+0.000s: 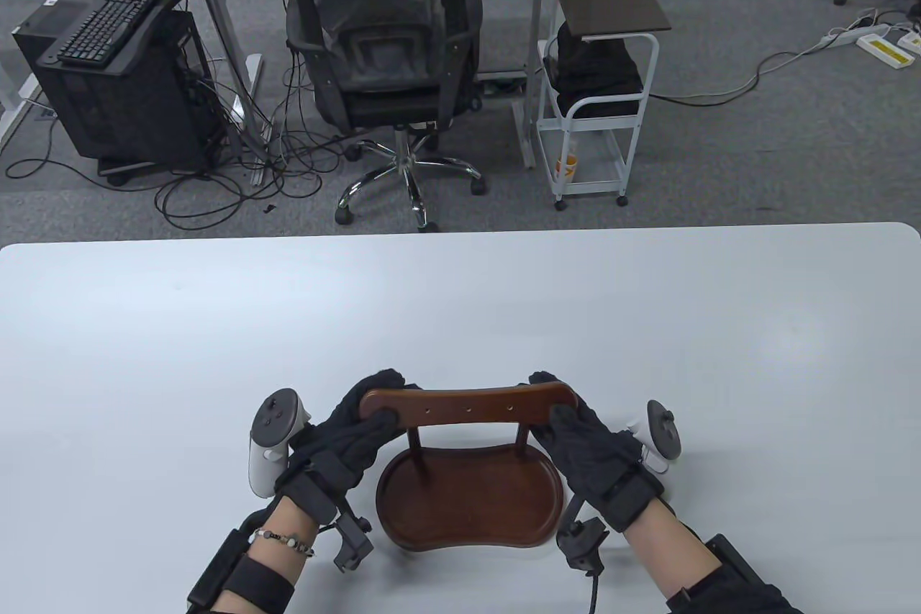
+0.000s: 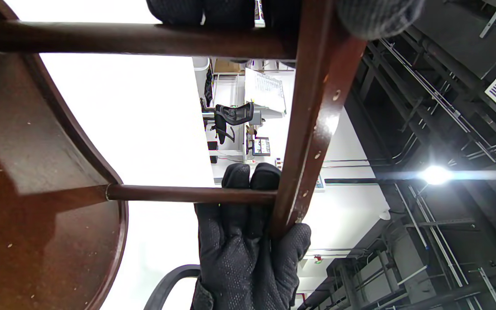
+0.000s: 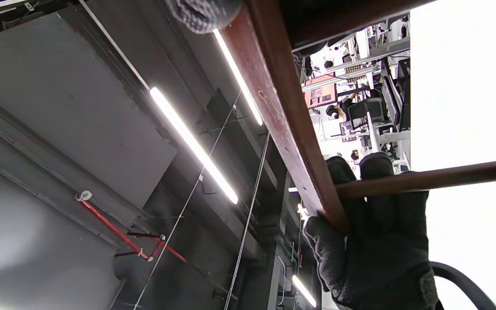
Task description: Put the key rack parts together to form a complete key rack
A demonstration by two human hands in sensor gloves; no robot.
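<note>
- The key rack stood on the white desk, at the near edge and in the middle.
- It had a brown bean-shaped tray at the bottom.
- Two thin brown rods stood up from the tray.
- A long brown top bar sat across the rods, with small holes in a row along it.
- The left hand held the left end of the top bar, with its fingers curled over the far side.
- The right hand held the right end of the top bar the same way.
- From the left wrist view, the other hand's fingers reached past the bar behind a rod.
- A grey tracker sat by the left hand, and a dark one by the right hand.
- Far past the desk, a black office chair and a small white cart stood on the grey floor.
</note>
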